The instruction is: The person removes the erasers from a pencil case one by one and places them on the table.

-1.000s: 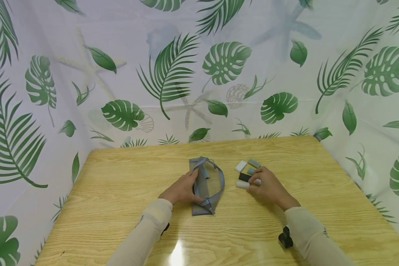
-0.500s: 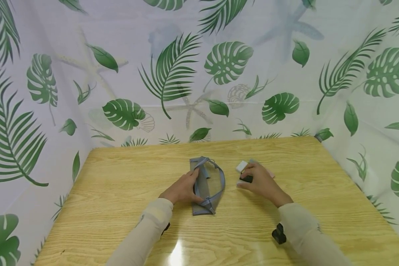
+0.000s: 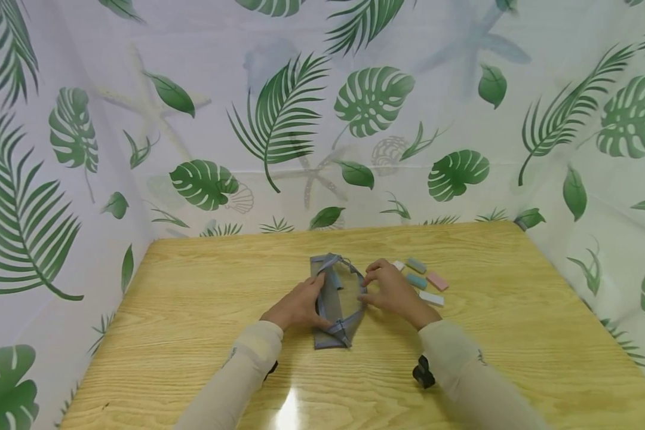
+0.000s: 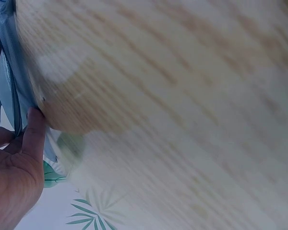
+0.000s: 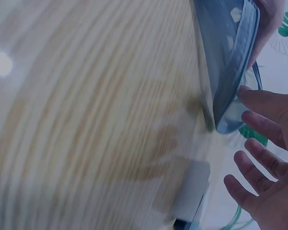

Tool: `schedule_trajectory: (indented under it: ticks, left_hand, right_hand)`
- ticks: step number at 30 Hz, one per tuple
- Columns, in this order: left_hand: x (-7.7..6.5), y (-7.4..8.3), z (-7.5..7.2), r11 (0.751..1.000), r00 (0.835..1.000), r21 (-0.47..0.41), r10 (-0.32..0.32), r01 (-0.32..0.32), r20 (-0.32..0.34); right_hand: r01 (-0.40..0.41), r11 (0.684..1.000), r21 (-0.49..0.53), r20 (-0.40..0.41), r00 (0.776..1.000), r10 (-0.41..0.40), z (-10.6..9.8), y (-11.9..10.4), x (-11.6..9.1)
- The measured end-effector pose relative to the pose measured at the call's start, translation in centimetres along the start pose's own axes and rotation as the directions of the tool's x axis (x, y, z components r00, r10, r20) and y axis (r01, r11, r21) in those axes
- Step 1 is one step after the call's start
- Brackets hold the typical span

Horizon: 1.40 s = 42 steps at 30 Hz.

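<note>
A grey-blue mesh zip pouch [image 3: 329,343] lies on the table with its zipped mouth spread wide. My left hand [image 3: 297,307] grips its left side, thumb near the front end of the zip; the left wrist view shows the fingers pinching the pouch's fabric [image 4: 20,79]. A small blue piece [image 3: 335,278] shows within the pouch. My right hand [image 3: 395,294] is at the pouch's right rim. In the right wrist view its fingers [image 5: 249,172] are spread, one fingertip right at the rim, and nothing shows between them.
Right of the pouch, partly behind my right hand, lie several small blocks that look like erasers: a grey-blue block [image 3: 416,265], a teal block [image 3: 416,281], a pink block [image 3: 437,280], a white block [image 3: 432,298] and another white block [image 3: 398,266]. Leaf-print cloth [image 3: 301,149] stands behind the wooden table [image 3: 204,286].
My right hand took hold of the black block, then moved left to the pouch's rim. The black block is out of sight now. My left hand has kept its grip on the pouch.
</note>
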<state>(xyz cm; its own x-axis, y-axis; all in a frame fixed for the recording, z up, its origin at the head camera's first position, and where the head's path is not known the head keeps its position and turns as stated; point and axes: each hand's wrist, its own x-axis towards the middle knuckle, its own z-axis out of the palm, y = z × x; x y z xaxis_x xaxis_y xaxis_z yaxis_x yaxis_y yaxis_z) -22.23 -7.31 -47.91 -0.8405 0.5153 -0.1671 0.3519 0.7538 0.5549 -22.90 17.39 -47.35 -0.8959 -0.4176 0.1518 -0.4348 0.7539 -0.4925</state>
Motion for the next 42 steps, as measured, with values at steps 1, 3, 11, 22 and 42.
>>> schedule_trajectory:
  ticks: [1, 3, 11, 22, 42]
  left_hand:
    - [0.0, 0.1, 0.0, 1.0, 1.0, 0.0, 0.0, 0.0, 0.002]
    - [0.0, 0.2, 0.0, 1.0, 1.0, -0.001, -0.001, 0.001, 0.003]
    - [0.0, 0.0, -0.1, 1.0, 1.0, -0.001, 0.004, -0.004, -0.001]
    - [0.2, -0.1, 0.0, 1.0, 1.0, 0.012, -0.011, 0.011, 0.013]
    - [0.3, -0.2, 0.1, 0.999, 1.0, 0.033, -0.011, 0.011, 0.012]
  right_hand:
    - [0.002, 1.0, 0.005, 0.002, 1.0, -0.002, 0.2, -0.1, 0.1]
    - [0.012, 1.0, 0.01, 0.004, 1.0, -0.012, 0.6, -0.2, 0.4]
    - [0.071, 0.995, -0.065, -0.051, 0.996, -0.074, 1.6, -1.3, 1.4]
    - [-0.042, 0.995, -0.09, -0.085, 0.996, 0.035, 2.8, -2.6, 2.2]
    - [-0.128, 0.987, -0.1, -0.16, 0.981, 0.111, 4.1, -3.0, 3.0]
